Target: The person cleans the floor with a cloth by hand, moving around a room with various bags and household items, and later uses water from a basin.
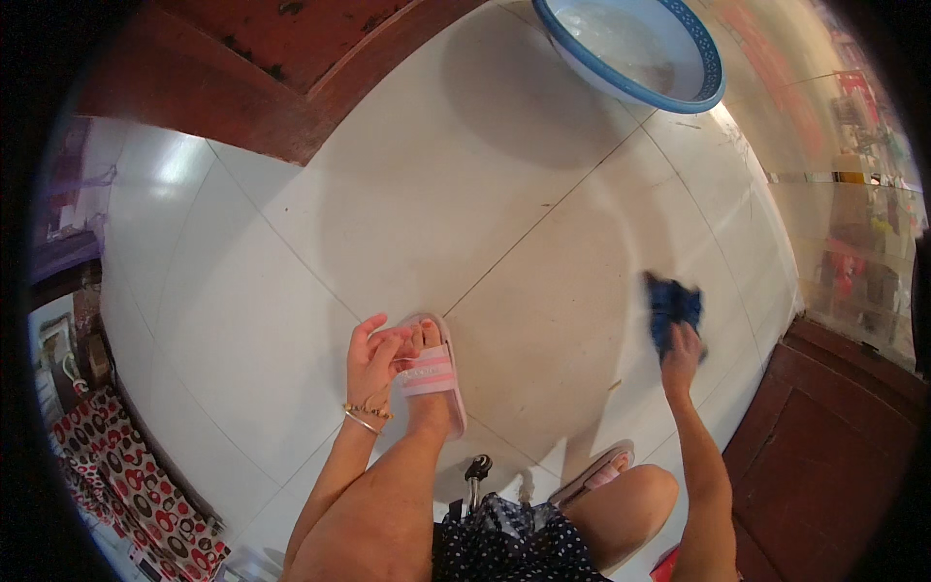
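My right hand [683, 357] grips a dark blue cloth [671, 299], which hangs bunched beyond the fingers, above or against the tiled floor. Motion blurs the cloth slightly. Beside my left foot, my left hand [371, 357] is raised with its fingers loosely bent and apart, and it holds nothing that I can make out. Bracelets circle that wrist. Just behind the left fingers is a pink striped slipper [433, 373] on my foot. The other slipper [599, 475] shows partly past my right knee.
A blue-rimmed basin [716, 73] with water in it stands at the far right. Dark red wooden panels [262, 73] [824, 427] border the floor at the far left and near right. A patterned cloth [136, 475] hangs at the near left. Beneath me is a caster wheel [478, 468].
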`<state>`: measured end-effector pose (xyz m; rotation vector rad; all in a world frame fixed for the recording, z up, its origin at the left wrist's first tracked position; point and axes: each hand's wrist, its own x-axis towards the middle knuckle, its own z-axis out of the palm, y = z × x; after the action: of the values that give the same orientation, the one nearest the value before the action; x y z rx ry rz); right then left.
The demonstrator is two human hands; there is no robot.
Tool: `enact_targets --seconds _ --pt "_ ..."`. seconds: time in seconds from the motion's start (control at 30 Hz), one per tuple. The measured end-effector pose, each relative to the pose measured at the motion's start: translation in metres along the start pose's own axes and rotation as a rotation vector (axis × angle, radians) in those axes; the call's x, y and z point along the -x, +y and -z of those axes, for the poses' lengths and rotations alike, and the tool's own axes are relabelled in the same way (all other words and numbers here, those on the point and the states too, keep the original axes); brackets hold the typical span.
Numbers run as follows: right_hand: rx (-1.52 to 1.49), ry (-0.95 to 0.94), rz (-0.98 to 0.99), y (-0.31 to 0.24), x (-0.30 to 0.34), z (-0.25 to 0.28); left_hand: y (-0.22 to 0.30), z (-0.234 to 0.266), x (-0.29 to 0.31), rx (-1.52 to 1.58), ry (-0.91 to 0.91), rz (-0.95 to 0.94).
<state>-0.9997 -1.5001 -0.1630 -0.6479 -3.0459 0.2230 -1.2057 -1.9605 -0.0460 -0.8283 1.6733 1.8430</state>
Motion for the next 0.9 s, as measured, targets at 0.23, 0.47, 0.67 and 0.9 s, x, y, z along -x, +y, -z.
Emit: enact_targets --seconds 0.23,0.47,0.67,0.9 --pt "0.223 -0.035 -0.7 -0.018 -0.021 -0.034 -0.003 -0.003 -0.01 0.02 0.001 0.018" --pt "-0.158 -0.036 -0.267 -0.194 -0.149 -0.025 0.011 -0.005 -0.029 0.086 -0.033 0.003" --pt "-0.223 -0.098 -0.223 -0.307 -0.312 -0.034 0.019 0.001 -0.045 0.08 0.02 0.04" --pt "-0.229 -0.14 -0.181 -0.393 -0.427 -0.046 0.014 0.013 -0.059 0.099 0.009 0.063"
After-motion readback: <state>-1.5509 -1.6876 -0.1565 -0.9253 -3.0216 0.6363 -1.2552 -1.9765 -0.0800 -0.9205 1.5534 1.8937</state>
